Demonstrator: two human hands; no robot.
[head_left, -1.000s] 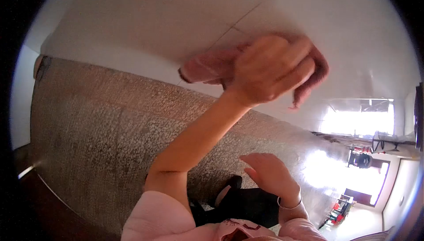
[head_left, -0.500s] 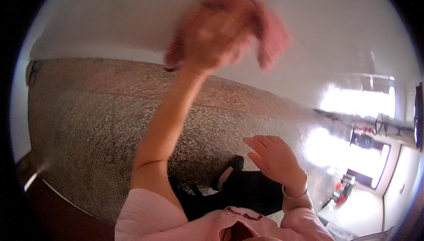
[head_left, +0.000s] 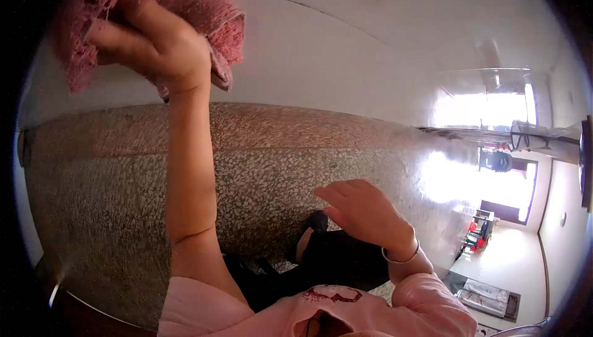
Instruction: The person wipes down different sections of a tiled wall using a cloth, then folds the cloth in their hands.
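Note:
My left hand (head_left: 176, 53) is at the upper left, with the arm stretched out and the fingers in a shaggy pink cloth (head_left: 207, 7). The cloth lies against a smooth, pale wall (head_left: 346, 65) and partly hides my fingertips. Lower down, my right hand (head_left: 364, 213) hangs in front of my body, fingers stretched out and holding nothing. A thin bracelet (head_left: 404, 254) circles that wrist.
Below the wall runs a reddish-brown speckled band (head_left: 272, 128), then a speckled stone floor (head_left: 265, 183). My dark shoe (head_left: 317, 221) stands on the floor. Bright window light (head_left: 451, 176) and red items (head_left: 477, 235) show at the right.
My left hand has swept the pink cloth leftward along the wall. My right hand has shifted slightly left and up, still open.

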